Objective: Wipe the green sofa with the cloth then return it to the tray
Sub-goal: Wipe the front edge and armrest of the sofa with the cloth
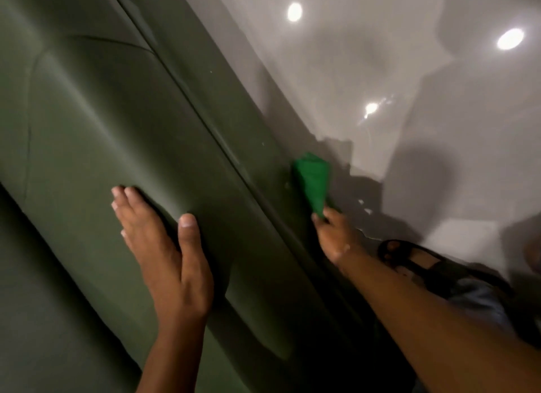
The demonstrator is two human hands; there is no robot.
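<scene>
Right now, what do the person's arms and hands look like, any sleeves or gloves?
Both arms are bare as far as the frame shows. The left hand and right hand wear no gloves, rings or watch that I can see. Short nails show on the left fingers.

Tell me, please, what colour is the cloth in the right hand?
Bright green, brighter than the dark olive sofa; the cloth, pinched by the right hand, shows best in the head view.

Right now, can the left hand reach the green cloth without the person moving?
Probably yes. The left hand lies flat on the green sofa, the cloth is in the right hand nearby, and only bare sofa lies between them.
</scene>
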